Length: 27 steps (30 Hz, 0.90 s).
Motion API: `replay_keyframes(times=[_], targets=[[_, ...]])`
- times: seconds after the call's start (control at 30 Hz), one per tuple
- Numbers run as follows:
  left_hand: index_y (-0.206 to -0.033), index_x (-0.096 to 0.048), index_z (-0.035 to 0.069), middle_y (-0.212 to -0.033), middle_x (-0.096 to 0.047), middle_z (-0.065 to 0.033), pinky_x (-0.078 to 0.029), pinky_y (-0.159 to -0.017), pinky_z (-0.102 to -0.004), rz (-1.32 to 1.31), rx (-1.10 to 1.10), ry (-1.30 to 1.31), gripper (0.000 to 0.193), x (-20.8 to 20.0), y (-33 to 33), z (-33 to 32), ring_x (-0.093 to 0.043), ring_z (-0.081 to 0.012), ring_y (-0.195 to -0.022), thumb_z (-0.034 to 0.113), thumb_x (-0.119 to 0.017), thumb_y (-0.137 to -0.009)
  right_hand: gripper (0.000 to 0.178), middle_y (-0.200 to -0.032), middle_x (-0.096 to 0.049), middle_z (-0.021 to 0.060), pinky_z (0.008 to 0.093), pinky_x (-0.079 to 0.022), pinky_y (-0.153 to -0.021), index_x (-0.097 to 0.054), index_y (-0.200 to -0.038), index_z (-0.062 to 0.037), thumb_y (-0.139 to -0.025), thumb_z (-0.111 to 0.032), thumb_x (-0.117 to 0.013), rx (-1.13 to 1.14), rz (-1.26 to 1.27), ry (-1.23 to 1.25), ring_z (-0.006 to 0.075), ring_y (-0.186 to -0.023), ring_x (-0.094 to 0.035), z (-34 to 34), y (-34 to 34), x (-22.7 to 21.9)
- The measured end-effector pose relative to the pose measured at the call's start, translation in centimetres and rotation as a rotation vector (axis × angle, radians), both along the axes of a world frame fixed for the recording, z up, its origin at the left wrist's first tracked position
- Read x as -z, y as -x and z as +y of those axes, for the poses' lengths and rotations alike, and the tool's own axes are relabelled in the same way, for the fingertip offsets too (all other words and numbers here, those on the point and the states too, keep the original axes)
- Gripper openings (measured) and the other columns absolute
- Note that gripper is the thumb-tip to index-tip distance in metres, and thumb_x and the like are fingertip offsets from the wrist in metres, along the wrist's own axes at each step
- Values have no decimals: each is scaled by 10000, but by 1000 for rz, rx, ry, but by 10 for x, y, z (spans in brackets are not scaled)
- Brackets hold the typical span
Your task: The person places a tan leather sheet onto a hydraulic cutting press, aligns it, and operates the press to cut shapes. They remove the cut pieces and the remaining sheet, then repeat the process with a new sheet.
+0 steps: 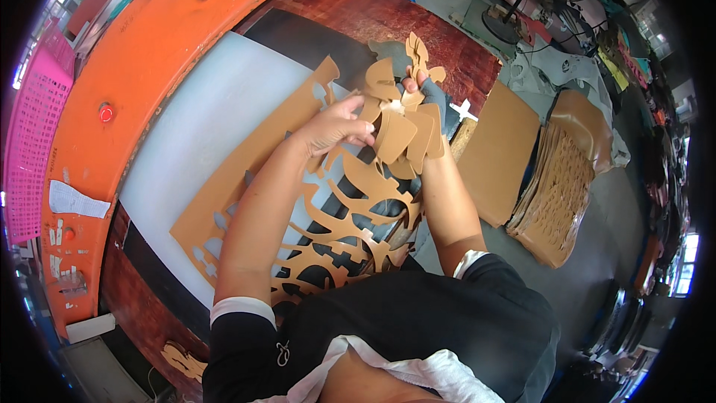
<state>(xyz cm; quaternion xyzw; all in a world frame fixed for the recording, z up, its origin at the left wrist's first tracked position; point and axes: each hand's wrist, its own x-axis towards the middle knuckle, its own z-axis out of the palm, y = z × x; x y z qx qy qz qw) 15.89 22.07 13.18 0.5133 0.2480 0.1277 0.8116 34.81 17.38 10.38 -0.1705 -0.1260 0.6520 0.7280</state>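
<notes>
Head view: two hands [334,127], one bunch of tan cutouts [395,136]

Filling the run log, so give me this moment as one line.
Right hand: holding bunched flat tan leather-like cut-outs | Left hand: alongside, contact unclear | Beneath: holed tan leather-like sheet, partly over flat white board

Your head-worn fisheye looks down from near above your left hand [339,125] and right hand [434,98], black shirt [425,313] at six o'clock.

Tan cut pieces [395,136], perhaps leather, fanned, overlapping.
</notes>
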Motion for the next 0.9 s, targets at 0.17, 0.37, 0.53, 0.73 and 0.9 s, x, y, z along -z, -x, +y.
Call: replay_keyframes(times=[0.17,0.37,0.53,0.73,0.9], targets=[[-1407,-178,42,-1220,-483,-144,-446,-807,-325,-307,-53,212,657,15,5,-6,-550,-227,-978,186,-482,-843,210,-726,-488,-41,378,-526,-639,-507,-1030,-145,-949,-312,-408,-83,91,-51,202,-749,-586,4,5,-5],[-1419,-136,90,-1285,-445,-127,-416,-719,-269,-370,-301,239,787,50,-5,-43,-523,-182,-963,-88,-505,-747,248,-748,-521,-17,351,-524,-582,-518,-1027,-134,-922,-351,-461,-75,-30,-55,181,-693,-593,20,-6,30],[-1446,-10,132,-1305,-439,-145,-448,-881,-314,-200,-226,-145,943,45,-19,-57,-498,-208,-1135,-148,-532,-713,210,-714,-533,4,244,-480,-592,-533,-997,-52,-886,-230,-530,115,-185,-156,118,-647,-544,41,-8,60],[-1360,-217,42,-937,-539,-58,-441,-734,-224,42,-358,-492,743,71,-24,-64,-530,-98,-826,-143,-510,-702,221,-699,-539,30,305,-473,-562,-520,-788,-97,-904,-276,-462,159,144,130,174,-621,-545,25,-17,18],[-1308,-304,0,-833,-533,-57,-450,-764,-265,-27,-533,-345,524,79,-21,-64,-533,-131,-790,14,-504,-825,302,-673,-555,89,350,-458,-552,-483,-716,-109,-919,-326,-430,99,70,93,241,-596,-544,9,-21,-13]])
